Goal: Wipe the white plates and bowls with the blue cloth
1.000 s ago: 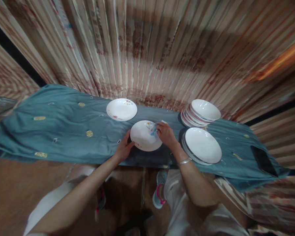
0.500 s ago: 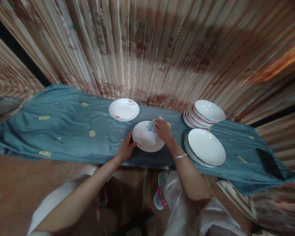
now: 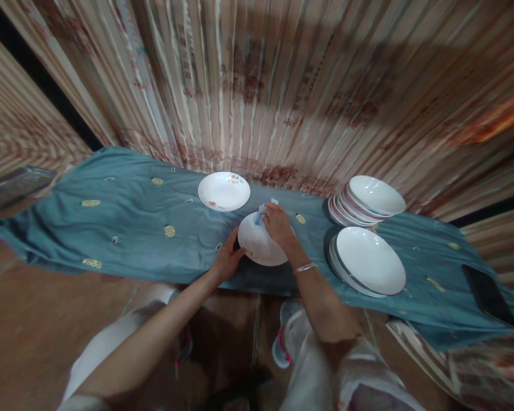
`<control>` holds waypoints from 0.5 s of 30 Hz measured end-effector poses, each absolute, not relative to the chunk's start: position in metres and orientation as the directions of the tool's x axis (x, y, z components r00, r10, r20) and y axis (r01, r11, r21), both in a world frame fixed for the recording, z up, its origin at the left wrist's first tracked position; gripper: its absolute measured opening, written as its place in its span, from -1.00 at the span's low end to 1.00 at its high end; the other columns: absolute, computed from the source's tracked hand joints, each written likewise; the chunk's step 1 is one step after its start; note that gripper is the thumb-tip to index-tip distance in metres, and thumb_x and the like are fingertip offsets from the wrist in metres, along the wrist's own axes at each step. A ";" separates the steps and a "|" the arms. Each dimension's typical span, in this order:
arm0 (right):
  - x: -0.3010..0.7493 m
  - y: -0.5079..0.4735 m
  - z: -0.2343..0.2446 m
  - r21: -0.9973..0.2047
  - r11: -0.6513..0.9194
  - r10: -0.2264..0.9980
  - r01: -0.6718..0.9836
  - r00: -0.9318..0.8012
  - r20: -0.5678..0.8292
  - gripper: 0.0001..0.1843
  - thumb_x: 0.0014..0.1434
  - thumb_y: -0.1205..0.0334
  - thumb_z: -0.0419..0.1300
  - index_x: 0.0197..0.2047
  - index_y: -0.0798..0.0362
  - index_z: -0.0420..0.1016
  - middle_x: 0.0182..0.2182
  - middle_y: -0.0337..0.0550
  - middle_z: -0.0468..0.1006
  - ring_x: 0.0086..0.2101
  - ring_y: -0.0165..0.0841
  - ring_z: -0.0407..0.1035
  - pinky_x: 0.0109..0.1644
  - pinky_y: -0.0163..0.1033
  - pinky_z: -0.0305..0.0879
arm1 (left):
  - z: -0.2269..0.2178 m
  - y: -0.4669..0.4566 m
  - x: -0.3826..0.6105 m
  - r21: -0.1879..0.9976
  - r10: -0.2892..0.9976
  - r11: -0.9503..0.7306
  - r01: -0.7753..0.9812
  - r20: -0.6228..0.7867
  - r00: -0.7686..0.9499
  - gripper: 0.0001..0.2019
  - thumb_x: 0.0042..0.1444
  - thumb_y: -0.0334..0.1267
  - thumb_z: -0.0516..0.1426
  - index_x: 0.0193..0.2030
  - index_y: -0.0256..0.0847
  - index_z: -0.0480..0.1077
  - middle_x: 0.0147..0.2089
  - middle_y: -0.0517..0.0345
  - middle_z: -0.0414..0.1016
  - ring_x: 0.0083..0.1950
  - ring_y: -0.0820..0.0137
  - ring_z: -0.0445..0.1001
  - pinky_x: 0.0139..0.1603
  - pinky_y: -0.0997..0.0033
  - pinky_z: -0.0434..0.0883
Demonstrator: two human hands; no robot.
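Observation:
A white plate (image 3: 263, 248) with a small printed pattern is tilted up a little at the front of the cloth-covered table. My left hand (image 3: 228, 258) grips its left rim, thumb over the edge and fingers underneath. Bunched in my right hand (image 3: 278, 221) is a pale blue cloth (image 3: 260, 216), pressed on the plate's upper face; the hand covers part of the plate's right side. Just behind and to the left lies another white plate (image 3: 224, 192) with red flowers near its rim.
To the right stand a stack of bowls (image 3: 374, 195) and, nearer me, a stack of white plates (image 3: 370, 261). A black phone-like slab (image 3: 490, 295) lies at the right end of the blue-green tablecloth (image 3: 137, 228). A striped curtain (image 3: 257, 85) hangs close behind.
My right hand and the cloth have shifted slightly toward the upper left of the plate. My left hand keeps its hold. The whole view has moved slightly.

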State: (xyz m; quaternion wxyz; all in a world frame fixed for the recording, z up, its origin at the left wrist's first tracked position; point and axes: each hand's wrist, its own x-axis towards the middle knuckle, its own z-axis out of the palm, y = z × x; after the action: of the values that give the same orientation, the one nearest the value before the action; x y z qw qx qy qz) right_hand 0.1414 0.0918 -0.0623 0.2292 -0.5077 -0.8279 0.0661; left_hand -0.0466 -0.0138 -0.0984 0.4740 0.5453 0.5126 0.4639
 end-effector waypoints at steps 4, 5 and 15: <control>0.126 0.089 -0.057 -0.371 0.468 0.875 0.802 -0.362 0.320 -0.74 0.19 0.53 0.08 -0.25 0.08 0.55 -0.05 0.08 0.60 0.08 -0.13 0.41 0.30 0.00 0.26 | -0.096 -0.015 -0.045 0.990 0.999 -0.023 0.139 0.018 0.040 -0.27 0.03 -0.29 0.18 0.40 -0.21 0.20 0.43 -0.05 0.27 0.48 0.12 0.15 0.51 0.05 -0.03; 0.123 0.088 -0.056 -0.381 0.483 0.867 0.788 -0.370 0.334 -0.73 0.19 0.54 0.07 -0.25 0.07 0.54 -0.06 0.06 0.60 0.06 -0.14 0.41 0.29 0.00 0.26 | -0.095 -0.015 -0.045 0.990 0.999 -0.025 0.141 0.020 0.038 -0.27 0.03 -0.30 0.17 0.40 -0.18 0.20 0.43 -0.03 0.29 0.48 0.13 0.15 0.52 0.05 -0.04; 0.102 0.072 -0.056 -0.422 0.577 0.815 0.699 -0.465 0.345 -0.68 0.18 0.55 0.02 -0.18 0.10 0.55 0.12 0.09 0.50 0.15 -0.16 0.34 0.34 -0.04 0.22 | -0.089 -0.017 -0.042 0.989 0.999 -0.041 0.140 0.037 0.029 -0.28 0.01 -0.37 0.15 0.39 -0.13 0.22 0.40 0.03 0.33 0.45 0.18 0.20 0.51 0.04 0.00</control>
State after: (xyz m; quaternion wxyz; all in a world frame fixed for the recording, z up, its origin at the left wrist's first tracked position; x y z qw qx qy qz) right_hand 0.1023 0.0724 -0.0561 0.2617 -0.4463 -0.8485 0.1109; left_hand -0.0419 -0.0169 -0.0891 0.4603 0.5502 0.5174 0.4666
